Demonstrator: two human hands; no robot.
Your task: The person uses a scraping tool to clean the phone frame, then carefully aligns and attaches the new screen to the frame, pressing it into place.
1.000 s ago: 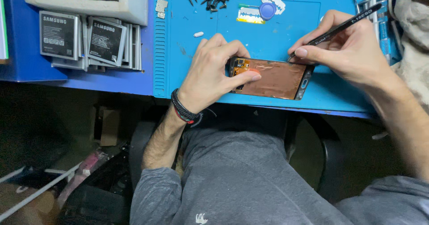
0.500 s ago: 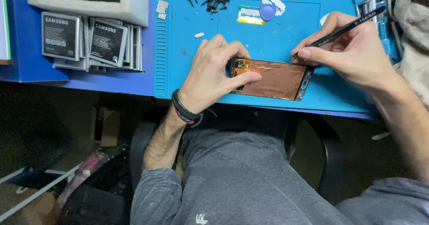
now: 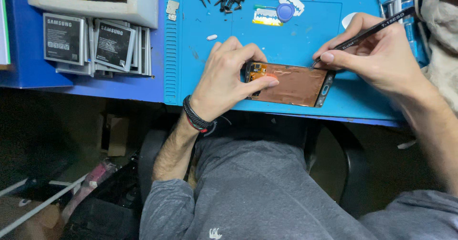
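An opened phone screen assembly [image 3: 296, 83] with a copper-coloured back lies on the blue work mat [image 3: 296, 35]. My left hand [image 3: 229, 78] presses on its left end, thumb laid across the copper surface. My right hand [image 3: 377, 54] pinches black tweezers [image 3: 367, 32], whose tip touches the assembly's upper right corner. A black braided band sits on my left wrist.
Several small black screws [image 3: 228, 1] and razor blades [image 3: 267, 16] lie at the mat's far edge beside a blue round disc [image 3: 285, 11]. Stacked phone batteries [image 3: 95, 42] stand left of the mat, below a white foam tray [image 3: 143, 9]. A cloth [image 3: 441, 25] lies at the right.
My right hand with the tweezers has shifted slightly up and right along the assembly's corner. My left hand has kept its hold.
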